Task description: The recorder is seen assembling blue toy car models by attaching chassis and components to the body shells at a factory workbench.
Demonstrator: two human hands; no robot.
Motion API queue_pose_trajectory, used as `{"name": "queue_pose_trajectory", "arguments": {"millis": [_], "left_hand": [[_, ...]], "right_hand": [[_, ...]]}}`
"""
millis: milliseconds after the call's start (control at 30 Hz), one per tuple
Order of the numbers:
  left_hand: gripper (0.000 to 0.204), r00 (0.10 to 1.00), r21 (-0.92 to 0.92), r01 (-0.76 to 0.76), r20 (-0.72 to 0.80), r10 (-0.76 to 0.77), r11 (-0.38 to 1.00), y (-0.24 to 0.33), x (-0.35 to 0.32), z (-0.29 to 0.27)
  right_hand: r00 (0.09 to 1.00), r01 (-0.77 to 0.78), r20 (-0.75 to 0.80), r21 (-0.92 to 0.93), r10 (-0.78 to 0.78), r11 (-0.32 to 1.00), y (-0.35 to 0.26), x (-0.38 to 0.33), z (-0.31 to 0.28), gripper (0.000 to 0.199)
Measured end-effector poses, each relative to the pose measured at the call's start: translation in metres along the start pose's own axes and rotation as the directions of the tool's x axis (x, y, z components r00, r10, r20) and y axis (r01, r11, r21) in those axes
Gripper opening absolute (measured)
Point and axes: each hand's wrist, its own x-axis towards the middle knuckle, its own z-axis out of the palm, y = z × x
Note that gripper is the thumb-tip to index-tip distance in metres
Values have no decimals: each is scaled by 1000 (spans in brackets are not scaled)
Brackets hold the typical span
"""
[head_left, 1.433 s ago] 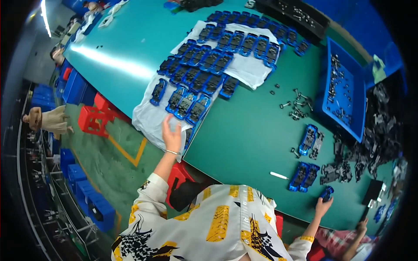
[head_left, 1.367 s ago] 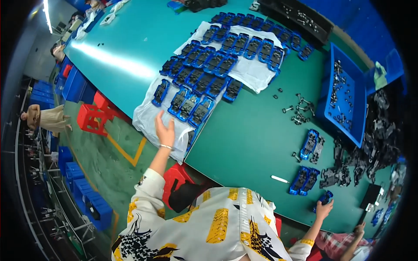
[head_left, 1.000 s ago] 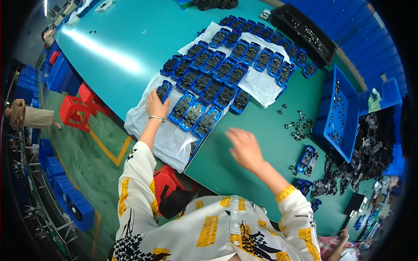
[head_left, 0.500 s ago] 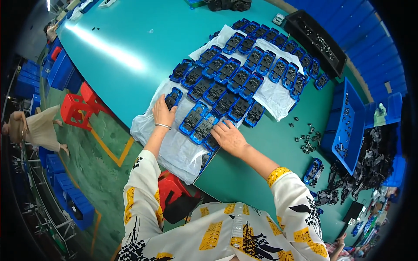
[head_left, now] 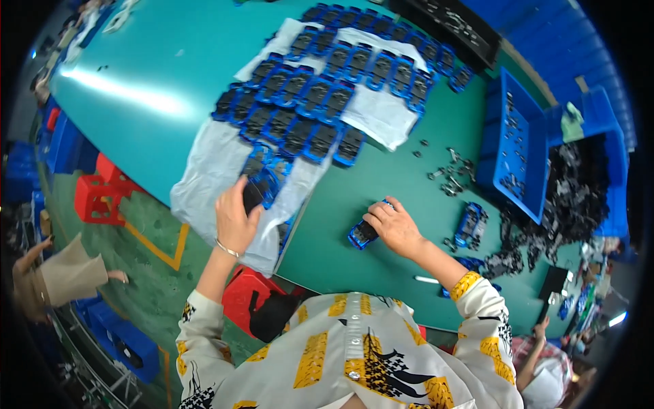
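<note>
Two blue toy cars with black middles are in the hands, one each. The left car (head_left: 254,195) is tipped up over the white bag, by more cars. I can't tell if it touches them, as that spot is blurry. The left hand (head_left: 235,219) pinches it, with the thumb on one side and the fingers on the other. The right car (head_left: 362,234) is low over the green table (head_left: 320,255), or on it; I can't tell which. The right hand (head_left: 394,228) has its fingers curled down over the far end and grips it.

The step in hand seems to be handling two cars at once, one per hand. A move from here calls for a firm hold and care not to bump the cars close by.

Past the left hand, rows of cars (head_left: 298,133) lie side by side, many on the white bag (head_left: 204,163) and a white sheet (head_left: 385,119). To the right are loose wheels (head_left: 453,178), a blue tub (head_left: 485,160) with small bits in it, and a heap of black parts (head_left: 575,174). A white stick (head_left: 427,279) lies near the right forearm. A red stool (head_left: 246,300) stands by the table edge.

I can't read any labels, brands or writing; everything is too small or blurry.
</note>
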Motion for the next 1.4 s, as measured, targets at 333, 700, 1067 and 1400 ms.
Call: {"name": "queue_pose_trajectory", "arguments": {"millis": [333,700,1067,1400], "left_hand": [[56,786,-261,-220,523,329,940,187,-71,103],[59,840,-283,-311,366,401,908,201,-77,126],[35,928,-169,174,-301,-218,970,-19,3,37],[41,937,-168,324,-77,-340,931,-64,37,55]], "right_hand": [[988,21,157,-144,2,989,62,-97,-2,28],[967,157,212,-54,-143,986,43,-43,-34,36],[920,294,-233,-117,-314,949,-55,188,29,35],[888,430,-103,-156,-447,889,-70,203,33,24]]}}
